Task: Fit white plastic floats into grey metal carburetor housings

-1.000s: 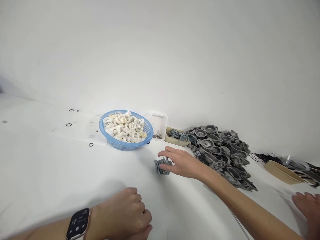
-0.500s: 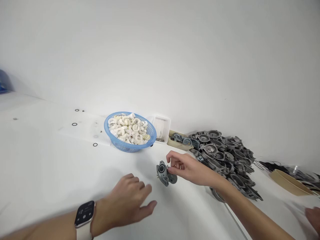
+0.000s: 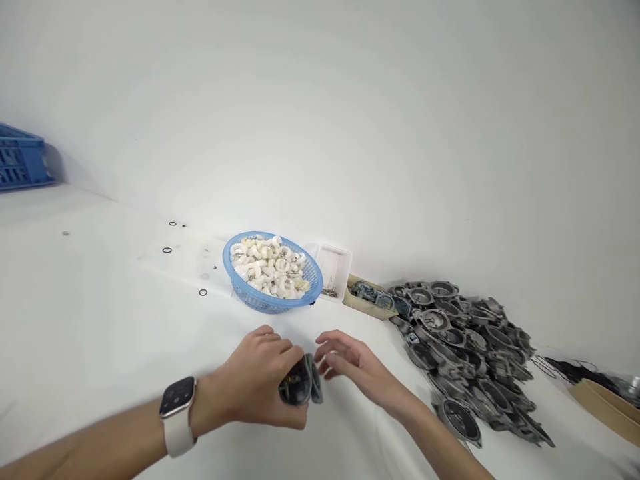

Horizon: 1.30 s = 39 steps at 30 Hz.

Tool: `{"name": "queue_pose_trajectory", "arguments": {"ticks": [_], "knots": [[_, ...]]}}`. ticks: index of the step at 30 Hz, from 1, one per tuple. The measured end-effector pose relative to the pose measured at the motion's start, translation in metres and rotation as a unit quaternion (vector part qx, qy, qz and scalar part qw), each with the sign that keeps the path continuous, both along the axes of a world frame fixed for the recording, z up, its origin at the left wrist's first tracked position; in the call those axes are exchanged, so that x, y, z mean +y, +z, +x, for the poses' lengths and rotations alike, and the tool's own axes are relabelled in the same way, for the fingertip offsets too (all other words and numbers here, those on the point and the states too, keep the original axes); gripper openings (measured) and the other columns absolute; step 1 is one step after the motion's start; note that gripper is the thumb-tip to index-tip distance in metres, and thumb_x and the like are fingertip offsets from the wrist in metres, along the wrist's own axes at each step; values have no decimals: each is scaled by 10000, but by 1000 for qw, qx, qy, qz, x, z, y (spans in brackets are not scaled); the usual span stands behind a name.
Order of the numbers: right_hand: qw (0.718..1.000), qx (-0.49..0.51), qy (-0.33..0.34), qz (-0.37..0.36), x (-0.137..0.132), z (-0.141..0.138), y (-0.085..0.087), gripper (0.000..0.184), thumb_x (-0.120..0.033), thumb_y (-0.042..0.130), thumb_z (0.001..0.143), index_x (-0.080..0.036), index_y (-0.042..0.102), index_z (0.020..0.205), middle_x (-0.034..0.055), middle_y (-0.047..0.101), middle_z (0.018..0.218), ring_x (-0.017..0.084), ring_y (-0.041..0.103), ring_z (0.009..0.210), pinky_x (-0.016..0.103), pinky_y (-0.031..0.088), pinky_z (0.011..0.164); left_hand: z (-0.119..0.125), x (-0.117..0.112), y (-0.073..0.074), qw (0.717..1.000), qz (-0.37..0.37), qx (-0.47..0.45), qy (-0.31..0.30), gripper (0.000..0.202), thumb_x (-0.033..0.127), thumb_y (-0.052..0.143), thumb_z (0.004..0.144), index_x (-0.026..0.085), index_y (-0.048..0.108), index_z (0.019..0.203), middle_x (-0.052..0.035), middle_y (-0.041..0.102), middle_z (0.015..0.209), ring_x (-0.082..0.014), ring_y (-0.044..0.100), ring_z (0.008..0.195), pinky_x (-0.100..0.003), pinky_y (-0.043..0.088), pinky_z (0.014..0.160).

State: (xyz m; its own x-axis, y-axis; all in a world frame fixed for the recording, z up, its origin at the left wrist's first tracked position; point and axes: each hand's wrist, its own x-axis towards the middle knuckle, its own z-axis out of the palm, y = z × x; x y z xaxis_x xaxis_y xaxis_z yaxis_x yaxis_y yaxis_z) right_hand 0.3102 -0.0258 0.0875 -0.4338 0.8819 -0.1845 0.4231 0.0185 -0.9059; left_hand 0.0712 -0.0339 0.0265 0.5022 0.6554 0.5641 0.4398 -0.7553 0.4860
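Note:
My left hand (image 3: 260, 380), with a watch on its wrist, grips a dark grey metal housing (image 3: 296, 385) with a round hollow. Part of the housing is hidden behind the fingers and thumb. Just to its right is my right hand (image 3: 353, 367), fingers loosely bent and apart, holding nothing; the fingertips are close to the housing's edge, and whether they touch it I cannot tell. Similar housings lie in a large pile (image 3: 470, 353) to the right.
Beyond the hands stands a blue basket (image 3: 240, 293) full of white ring-shaped parts. Beside it are a white tray (image 3: 340, 260) with small metal pieces and a beige box (image 3: 367, 308) of grey parts. Black rings (image 3: 167, 250) lie left; a blue crate (image 3: 30, 163) sits far left.
The housing has passed from my right hand into my left, which closed around it. My right hand has let go and shifted slightly down. The view has turned a little to the left.

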Motion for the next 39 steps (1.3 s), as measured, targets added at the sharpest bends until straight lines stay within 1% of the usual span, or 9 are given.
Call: {"name": "queue_pose_trajectory", "arguments": {"ticks": [5,8,11,13,20,24,29,35,39], "knots": [[965,-163,-20,206,44,4,42,337,-511,605,938,-187,681,994,83,704,1011,207,664,851,346,549,764,-11,4,4,981,91,170,-4,349,496,649,641,199,471,605,-8,548,541,-152,471,500,-353,381,656],[893,-318,19,317,73,-12,65,239,-390,555,967,-210,706,1015,65,721,1054,211,657,927,326,507,816,-14,2,8,978,81,190,-15,339,484,635,663,197,465,607,-4,545,547,-148,458,508,-348,369,648],[817,-447,79,357,105,-36,72,222,-272,513,968,-224,718,1039,56,724,1095,219,651,994,309,472,833,-14,1,7,981,71,182,-20,310,478,630,680,199,499,651,0,571,613,-147,469,531,-343,369,648],[800,-473,81,361,127,-53,68,229,-226,520,946,-222,720,1057,61,721,1126,231,646,1034,302,462,833,-13,2,5,981,68,177,-28,314,497,636,685,202,528,690,3,579,656,-141,467,533,-343,376,656],[784,-500,67,361,177,-102,43,389,-162,505,913,-221,650,1269,93,659,1306,268,615,1136,306,463,834,-14,8,2,980,90,173,-42,418,606,658,682,203,556,716,3,573,705,-134,465,541,-340,378,662],[777,-506,71,368,182,-111,36,386,-89,484,873,-196,685,1185,99,660,1285,257,602,1137,297,448,841,-15,12,5,980,94,171,-33,526,718,653,661,200,584,720,-4,578,708,-153,505,572,-344,393,674],[785,-494,73,367,179,-107,42,317,-85,507,841,-170,721,1059,96,710,1074,225,630,939,282,431,757,-17,18,8,980,100,170,-22,587,777,622,681,192,622,736,-13,587,719,-158,529,575,-343,393,655],[819,-433,75,368,138,-89,71,326,-158,482,908,-177,697,1153,50,702,915,175,620,832,269,445,750,-19,22,5,988,78,131,-17,610,783,646,654,181,546,635,2,538,616,-129,467,508,-322,333,580],[892,-331,119,284,78,-71,96,272,-328,560,938,-208,708,1133,30,683,841,176,626,786,285,483,740,-22,26,7,998,21,49,-19,481,549,606,769,178,378,565,26,418,499,-89,298,462,-301,199,522]]}}
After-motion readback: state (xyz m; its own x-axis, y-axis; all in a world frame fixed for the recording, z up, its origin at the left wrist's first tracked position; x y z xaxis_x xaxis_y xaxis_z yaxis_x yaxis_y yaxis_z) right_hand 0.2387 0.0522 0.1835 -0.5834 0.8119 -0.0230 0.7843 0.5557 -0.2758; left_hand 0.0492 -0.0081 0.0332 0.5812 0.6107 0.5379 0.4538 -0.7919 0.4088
